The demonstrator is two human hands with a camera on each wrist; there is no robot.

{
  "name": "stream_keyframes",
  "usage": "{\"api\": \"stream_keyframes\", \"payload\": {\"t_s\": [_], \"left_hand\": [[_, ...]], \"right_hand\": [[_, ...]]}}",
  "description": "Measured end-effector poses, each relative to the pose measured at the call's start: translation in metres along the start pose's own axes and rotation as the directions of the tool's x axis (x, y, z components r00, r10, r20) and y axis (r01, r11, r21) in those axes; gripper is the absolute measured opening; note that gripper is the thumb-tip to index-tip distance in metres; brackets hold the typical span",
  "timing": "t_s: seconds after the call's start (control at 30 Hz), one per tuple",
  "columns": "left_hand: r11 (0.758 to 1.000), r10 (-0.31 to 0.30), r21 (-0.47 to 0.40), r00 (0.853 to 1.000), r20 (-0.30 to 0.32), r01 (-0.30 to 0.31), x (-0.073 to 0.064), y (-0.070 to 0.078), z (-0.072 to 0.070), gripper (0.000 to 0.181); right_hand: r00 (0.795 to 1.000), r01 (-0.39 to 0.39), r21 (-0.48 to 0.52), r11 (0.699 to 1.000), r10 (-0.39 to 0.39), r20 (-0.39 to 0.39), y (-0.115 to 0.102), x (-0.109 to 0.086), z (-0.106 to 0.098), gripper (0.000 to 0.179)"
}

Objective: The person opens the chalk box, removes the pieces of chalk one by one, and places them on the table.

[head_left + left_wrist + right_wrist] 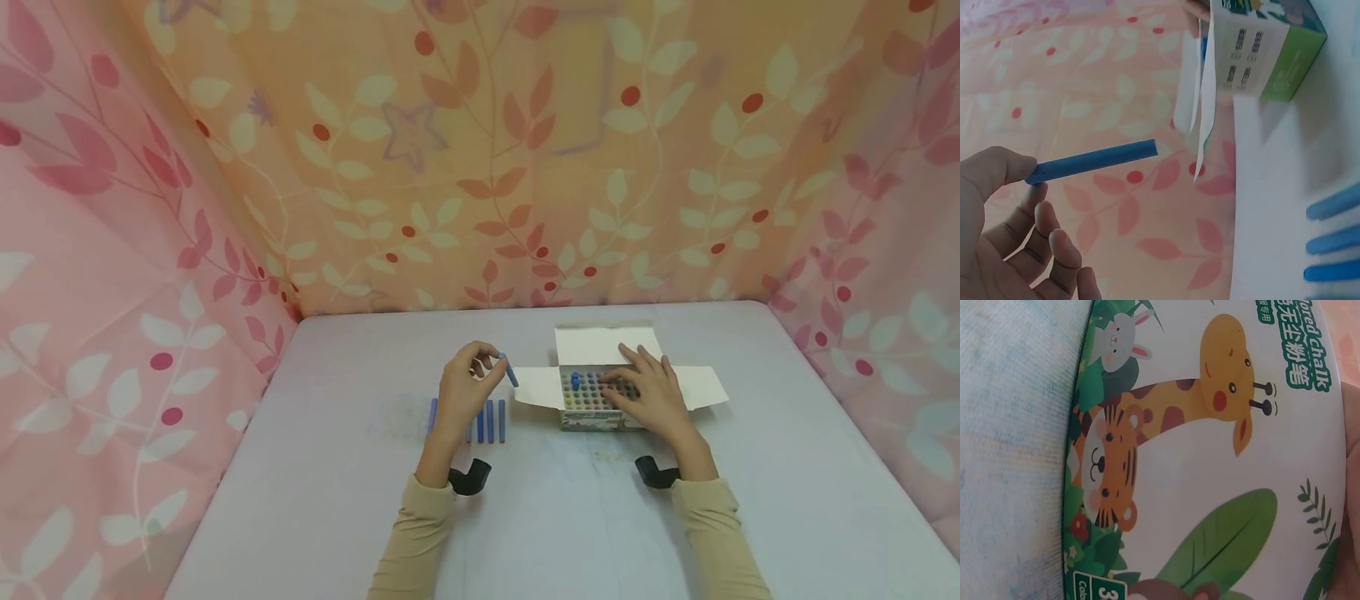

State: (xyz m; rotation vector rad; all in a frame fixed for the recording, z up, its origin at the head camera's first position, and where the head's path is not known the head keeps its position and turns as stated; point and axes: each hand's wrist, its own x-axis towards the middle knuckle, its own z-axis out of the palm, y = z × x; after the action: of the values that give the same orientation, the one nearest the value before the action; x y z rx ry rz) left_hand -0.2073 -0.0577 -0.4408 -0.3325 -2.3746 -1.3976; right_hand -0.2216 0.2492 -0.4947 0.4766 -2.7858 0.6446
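Note:
My left hand (467,387) pinches a blue chalk stick (1094,160) by one end between thumb and forefinger, held up left of the box. The other fingers curl loosely below it. The box of colored chalk (588,423) stands with its lid and side flaps spread, and rows of chalk ends show inside. Blue chalk (575,381) pokes up above the others at the box's left side. My right hand (651,394) rests over the box's right part, fingers spread and hiding some chalk. In the right wrist view, the printed box front (1210,469) fills most of the frame.
Several blue chalk sticks (491,421) lie side by side on the white table (555,533), partly behind my left wrist. The box's left flap (538,387) reaches out toward the held stick. Patterned curtains (465,208) enclose the table at the back and sides.

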Motion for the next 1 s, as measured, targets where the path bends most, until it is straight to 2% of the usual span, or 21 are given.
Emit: {"api": "stream_keyframes", "payload": {"t_s": [0.13, 0.27, 0.6, 0.77, 1.0], "left_hand": [[0.999, -0.030, 0.019, 0.999, 0.018, 0.029, -0.001, -0.004, -0.015, 0.013], [0.996, -0.084, 0.045, 0.996, 0.033, 0.082, -0.001, -0.010, -0.029, 0.012], [0.983, -0.163, 0.088, 0.986, 0.034, 0.160, -0.003, -0.024, -0.053, 0.013], [0.970, -0.209, 0.130, 0.977, 0.032, 0.203, -0.003, -0.036, -0.064, 0.014], [0.940, -0.269, 0.226, 0.963, 0.023, 0.258, -0.006, -0.053, -0.077, 0.017]], "right_hand": [[1.000, 0.002, 0.001, 1.000, -0.002, -0.003, 0.000, -0.001, 0.002, 0.020], [1.000, 0.007, 0.005, 1.000, -0.007, -0.003, 0.000, -0.002, 0.002, 0.020], [1.000, 0.022, 0.000, 1.000, -0.022, -0.015, 0.000, -0.001, 0.002, 0.019], [1.000, 0.024, 0.007, 1.000, -0.024, -0.020, -0.002, -0.002, 0.001, 0.019], [1.000, 0.016, 0.015, 1.000, -0.016, -0.015, -0.003, -0.001, 0.000, 0.017]]}}
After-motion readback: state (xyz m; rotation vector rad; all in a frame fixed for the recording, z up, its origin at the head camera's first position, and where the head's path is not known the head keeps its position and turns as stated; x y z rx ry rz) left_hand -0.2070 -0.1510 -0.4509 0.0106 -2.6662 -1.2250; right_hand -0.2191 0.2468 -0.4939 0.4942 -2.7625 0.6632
